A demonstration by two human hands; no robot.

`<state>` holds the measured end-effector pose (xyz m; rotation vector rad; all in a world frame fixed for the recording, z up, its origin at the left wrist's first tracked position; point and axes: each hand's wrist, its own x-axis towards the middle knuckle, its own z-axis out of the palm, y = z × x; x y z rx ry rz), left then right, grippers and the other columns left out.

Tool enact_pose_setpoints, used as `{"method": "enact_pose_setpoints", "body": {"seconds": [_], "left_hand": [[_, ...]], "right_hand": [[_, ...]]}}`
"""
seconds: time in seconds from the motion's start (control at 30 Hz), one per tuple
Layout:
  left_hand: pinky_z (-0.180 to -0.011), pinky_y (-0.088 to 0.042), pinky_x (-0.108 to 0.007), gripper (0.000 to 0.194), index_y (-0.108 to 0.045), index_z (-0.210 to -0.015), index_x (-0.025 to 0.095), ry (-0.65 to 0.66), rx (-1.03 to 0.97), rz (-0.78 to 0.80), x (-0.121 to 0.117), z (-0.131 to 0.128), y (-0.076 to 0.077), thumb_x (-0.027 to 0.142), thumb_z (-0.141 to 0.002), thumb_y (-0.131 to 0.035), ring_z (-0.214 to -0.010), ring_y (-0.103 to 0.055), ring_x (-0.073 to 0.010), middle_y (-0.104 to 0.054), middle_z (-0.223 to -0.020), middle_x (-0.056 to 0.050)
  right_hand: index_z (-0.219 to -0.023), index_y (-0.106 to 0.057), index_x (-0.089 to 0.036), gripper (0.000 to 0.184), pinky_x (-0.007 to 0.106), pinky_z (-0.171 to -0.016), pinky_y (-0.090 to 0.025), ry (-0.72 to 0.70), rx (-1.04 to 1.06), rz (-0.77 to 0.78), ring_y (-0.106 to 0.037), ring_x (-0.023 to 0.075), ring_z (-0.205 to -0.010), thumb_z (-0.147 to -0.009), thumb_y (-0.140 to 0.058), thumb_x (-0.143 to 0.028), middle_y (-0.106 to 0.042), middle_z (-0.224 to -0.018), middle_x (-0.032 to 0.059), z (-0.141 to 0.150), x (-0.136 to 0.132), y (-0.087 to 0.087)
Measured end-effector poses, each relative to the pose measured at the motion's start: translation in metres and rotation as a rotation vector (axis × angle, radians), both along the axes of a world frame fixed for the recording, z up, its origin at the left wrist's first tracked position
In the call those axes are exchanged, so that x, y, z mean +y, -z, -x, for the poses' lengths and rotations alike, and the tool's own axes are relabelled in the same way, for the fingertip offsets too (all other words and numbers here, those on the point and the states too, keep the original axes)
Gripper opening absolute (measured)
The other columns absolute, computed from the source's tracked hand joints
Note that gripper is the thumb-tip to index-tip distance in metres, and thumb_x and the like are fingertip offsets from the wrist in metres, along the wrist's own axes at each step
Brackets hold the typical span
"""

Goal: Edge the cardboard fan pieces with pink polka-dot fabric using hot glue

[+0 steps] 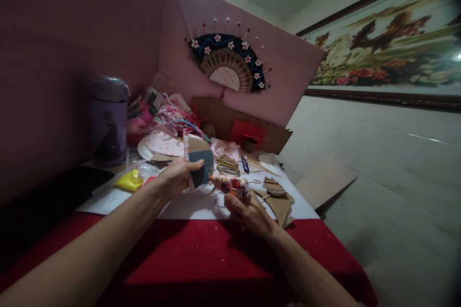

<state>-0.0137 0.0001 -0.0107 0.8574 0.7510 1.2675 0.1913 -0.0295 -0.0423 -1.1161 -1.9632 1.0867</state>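
Note:
My left hand (179, 175) grips a half-round cardboard piece (201, 165), thumb across its grey-blue face. Pale pink fabric is folded over the edges of that piece. In my right hand (248, 208) is a flower-patterned glue gun (230, 184), its nozzle pointing left at the piece's lower right edge. Whether the nozzle touches the edge I cannot tell. A clear glue stick (257, 189) seems to come out of the gun's back end. Beyond my hands lie a roll of tape (228, 166) and a dark blue cutter (245, 164).
A decorated fan (230, 57) hangs on the pink board behind. At the left stand a purple flask (109, 124) and a yellow packet (129, 180). Torn cardboard (279, 201) lies right of my hands; colourful cords (180, 117) are heaped behind. Red cloth (216, 259) covers the near edge.

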Motion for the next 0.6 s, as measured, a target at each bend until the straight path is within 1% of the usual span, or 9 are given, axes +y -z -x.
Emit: {"method": "enact_pose_setpoints", "body": {"seconds": [0.1,0.27,0.4,0.6], "left_hand": [[-0.057,-0.052,-0.028,0.012,-0.060,-0.088,0.004,-0.017,0.004,0.009,-0.0007,-0.0008,-0.0012,0.003,-0.076,-0.057,-0.055,-0.063,-0.0167,-0.065,-0.064,-0.008],[-0.054,-0.052,-0.027,0.013,-0.060,-0.087,0.005,-0.019,0.008,0.019,0.0001,-0.0011,0.0003,0.003,-0.075,-0.057,-0.052,-0.062,-0.0159,-0.066,-0.066,-0.010],[-0.056,-0.052,-0.029,0.012,-0.061,-0.086,0.006,0.002,0.016,0.016,0.0019,-0.0003,0.0035,0.004,-0.075,-0.058,-0.053,-0.063,-0.0166,-0.067,-0.067,-0.010],[-0.062,-0.052,-0.029,0.013,-0.061,-0.089,0.006,0.052,0.021,0.005,0.0022,0.0004,0.0052,0.005,-0.076,-0.057,-0.057,-0.064,-0.0162,-0.068,-0.070,-0.009]], "right_hand": [[-0.058,-0.044,-0.019,0.044,0.020,-0.034,-0.027,-0.007,-0.003,-0.003,-0.034,0.0065,-0.036,-0.084,-0.047,-0.055,-0.038,-0.045,-0.0049,-0.0002,0.0004,0.0002],[-0.058,-0.045,-0.018,0.047,0.019,-0.034,-0.028,0.030,0.014,0.006,-0.034,0.0058,-0.035,-0.082,-0.047,-0.058,-0.038,-0.044,-0.0051,-0.0010,0.0030,0.0017],[-0.063,-0.049,-0.017,0.047,0.019,-0.033,-0.029,0.056,0.033,0.012,-0.037,0.0061,-0.034,-0.082,-0.047,-0.060,-0.041,-0.044,-0.0050,-0.0018,0.0054,0.0043],[-0.066,-0.051,-0.016,0.046,0.019,-0.028,-0.029,0.080,0.119,0.038,-0.037,0.0063,-0.030,-0.080,-0.050,-0.060,-0.042,-0.046,-0.0056,-0.0019,0.0075,0.0073]]}}
